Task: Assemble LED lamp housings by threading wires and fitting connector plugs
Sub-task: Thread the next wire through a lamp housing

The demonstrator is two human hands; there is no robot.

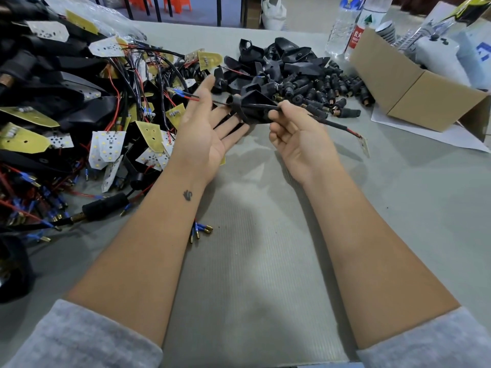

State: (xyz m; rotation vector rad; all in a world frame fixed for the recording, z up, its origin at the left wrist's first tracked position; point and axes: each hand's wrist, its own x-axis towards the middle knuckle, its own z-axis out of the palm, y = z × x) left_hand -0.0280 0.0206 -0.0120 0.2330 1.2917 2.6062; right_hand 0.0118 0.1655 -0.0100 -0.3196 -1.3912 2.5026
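**Bench stock, lamp housing in hand**

- Heap of wired LED boards and black housings, red and black leads tangled; far left of grey table
- Loose blue-sleeved terminals; on table under left forearm
- Left hand: palm up, fingers straight and spread, supporting the housing from below
- Black lamp housing: between both hands, above table centre, black cable threaded through it
- Right hand: thumb and forefinger pinching the cable just beside the housing; cable's far end trails right to a small board
- Pile of empty housings and connector plugs; behind hands
- Cardboard box, water bottles; far right
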